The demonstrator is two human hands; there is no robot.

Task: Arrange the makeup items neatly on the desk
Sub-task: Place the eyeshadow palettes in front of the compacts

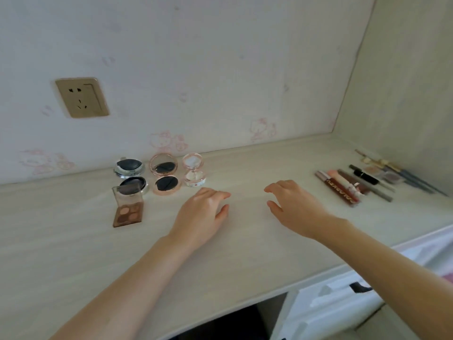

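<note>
While both hands hover empty at the frame's centre, well apart, the left hand [201,212] and right hand [294,207] show loosely curled fingers above the pale wood-grain desk [73,253]; left of centre stand three open round compacts, silver-rimmed [131,176], rose-gold [165,174] and clear pink [193,173], with a brown square eyeshadow palette [128,207] in front; at right lies a row of lip-gloss tubes and pencils [367,180]; a beige wall socket [82,97] sits upper left.
</note>
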